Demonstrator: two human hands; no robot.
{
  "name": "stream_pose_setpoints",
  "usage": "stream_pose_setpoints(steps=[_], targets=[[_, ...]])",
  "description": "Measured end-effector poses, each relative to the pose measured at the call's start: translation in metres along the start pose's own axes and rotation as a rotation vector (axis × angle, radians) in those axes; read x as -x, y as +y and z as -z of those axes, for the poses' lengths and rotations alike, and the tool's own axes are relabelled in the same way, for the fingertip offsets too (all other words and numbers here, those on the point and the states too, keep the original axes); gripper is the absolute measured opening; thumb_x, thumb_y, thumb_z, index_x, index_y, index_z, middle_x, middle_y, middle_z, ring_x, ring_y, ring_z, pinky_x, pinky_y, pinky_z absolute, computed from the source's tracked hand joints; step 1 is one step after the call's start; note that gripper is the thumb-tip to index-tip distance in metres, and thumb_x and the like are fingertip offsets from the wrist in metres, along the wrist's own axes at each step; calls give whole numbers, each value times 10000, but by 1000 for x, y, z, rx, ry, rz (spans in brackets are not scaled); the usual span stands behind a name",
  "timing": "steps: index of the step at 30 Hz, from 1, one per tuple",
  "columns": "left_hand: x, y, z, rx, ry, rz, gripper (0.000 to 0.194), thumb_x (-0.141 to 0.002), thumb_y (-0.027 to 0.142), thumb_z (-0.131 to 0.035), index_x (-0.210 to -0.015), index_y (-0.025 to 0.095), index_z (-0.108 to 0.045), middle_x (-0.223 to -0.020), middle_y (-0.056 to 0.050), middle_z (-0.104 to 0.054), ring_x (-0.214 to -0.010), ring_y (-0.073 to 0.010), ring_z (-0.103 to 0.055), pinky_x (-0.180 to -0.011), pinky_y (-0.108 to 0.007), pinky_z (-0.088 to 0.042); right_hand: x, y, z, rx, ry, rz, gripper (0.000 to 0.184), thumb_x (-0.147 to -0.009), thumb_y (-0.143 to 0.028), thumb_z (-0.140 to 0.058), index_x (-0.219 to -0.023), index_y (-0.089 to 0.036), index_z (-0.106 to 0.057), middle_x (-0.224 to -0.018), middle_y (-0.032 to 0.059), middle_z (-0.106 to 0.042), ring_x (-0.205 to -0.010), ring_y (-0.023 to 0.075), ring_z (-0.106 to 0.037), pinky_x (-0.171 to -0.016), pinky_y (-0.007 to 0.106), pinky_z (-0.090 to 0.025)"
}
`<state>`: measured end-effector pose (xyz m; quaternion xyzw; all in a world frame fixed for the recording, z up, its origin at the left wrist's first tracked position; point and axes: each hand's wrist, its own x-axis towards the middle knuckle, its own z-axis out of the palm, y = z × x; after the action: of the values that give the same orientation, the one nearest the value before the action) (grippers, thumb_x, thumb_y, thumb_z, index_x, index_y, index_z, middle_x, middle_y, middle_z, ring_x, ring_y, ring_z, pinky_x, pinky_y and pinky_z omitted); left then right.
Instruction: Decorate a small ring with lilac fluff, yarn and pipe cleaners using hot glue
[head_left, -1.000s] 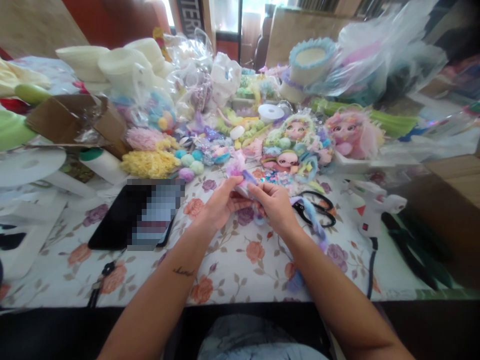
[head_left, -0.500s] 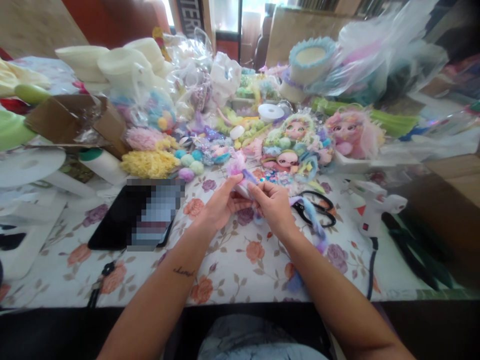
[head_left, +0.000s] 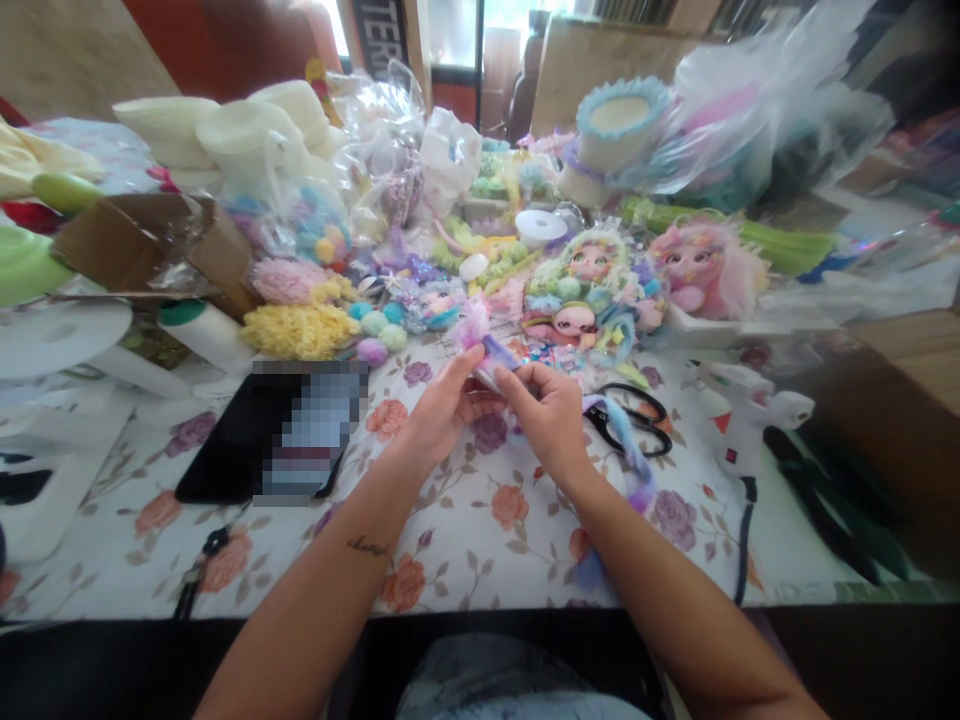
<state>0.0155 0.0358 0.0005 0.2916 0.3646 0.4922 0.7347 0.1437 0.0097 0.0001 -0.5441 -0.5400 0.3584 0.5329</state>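
My left hand (head_left: 437,415) pinches a small pink fluffy piece (head_left: 471,325), its thumb on top and fingers curled beneath. Right against it, my right hand (head_left: 553,420) closes thumb and forefinger on a soft lilac yarn strip (head_left: 498,352) that lies over the base of the fluff. From behind the right hand, a blue-and-purple length of yarn (head_left: 624,435) trails over the black-handled scissors (head_left: 651,404) and down beside my right forearm. Fingers cover most of the held piece's lower part.
Left of my hands lies a black tablet (head_left: 217,440) with a phone on it. A white glue gun (head_left: 750,410) stands at the right. Pompoms (head_left: 373,350), doll figures (head_left: 592,262), a cardboard box (head_left: 142,240) and plastic bags (head_left: 382,130) crowd the back of the flowered tablecloth (head_left: 480,560).
The right hand has shifted slightly, and the lilac strip at the fingertips shows a little more. Both hands keep their pinch in the same spot; the objects around them stay put.
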Motion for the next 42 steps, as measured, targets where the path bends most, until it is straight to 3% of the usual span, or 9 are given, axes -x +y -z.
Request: stream_pose_setpoints(steps=[3, 15, 19, 26, 35, 42], targets=[[1, 3, -2, 35, -58, -6, 289, -816, 405, -733, -917, 145, -655, -760, -20, -682, -673, -131, -649, -643, -250, -556, 3, -5, 1, 54, 86, 80, 341, -836, -418, -685, -623, -202, -530, -581, -51, -479, -572, 104, -403, -585, 250, -347], [4, 5, -7, 126, -167, -18, 287, -868, 431, -695, -923, 150, -710, -807, -29, -749, -708, -130, -697, -659, -210, -578, 12, -9, -1, 55, 203, 225, 315, -813, -378, -734, -631, -218, -533, -582, -55, -517, -562, 110, -447, -566, 255, -395], [6, 7, -8, 119, -182, -34, 280, -889, 419, -668, -939, 147, -714, -874, -43, -768, -765, -147, -716, -717, -227, -583, 10, -7, -1, 112, 267, 358, 286, -809, -338, -747, -667, -212, -532, -637, -54, -526, -611, 116, -489, -608, 263, -434], [5, 5, -5, 125, -233, -59, 288, -874, 402, -694, -981, 135, -716, -915, -54, -770, -797, -143, -719, -706, -205, -579, 10, -7, 0, 180, 290, 618, 57, -848, -186, -709, -869, -225, -673, -861, 16, -573, -797, 154, -584, -693, 305, -514], [3, 2, -2, 94, -245, -63, 354, -856, 465, -698, -1018, 150, -711, -924, -66, -769, -968, -220, -724, -783, -281, -597, 9, 4, 2, 300, 273, 838, 185, -895, -122, -650, -991, -252, -740, -851, 25, -581, -745, 135, -574, -615, 275, -496], [4, 3, -3, 124, -212, -55, 323, -866, 430, -696, -1031, 155, -727, -936, -54, -772, -882, -183, -730, -762, -252, -591, 8, 9, 6, 454, 301, 965, 222, -907, -123, -630, -1054, -256, -731, -846, 30, -641, -742, 140, -587, -671, 281, -497]])
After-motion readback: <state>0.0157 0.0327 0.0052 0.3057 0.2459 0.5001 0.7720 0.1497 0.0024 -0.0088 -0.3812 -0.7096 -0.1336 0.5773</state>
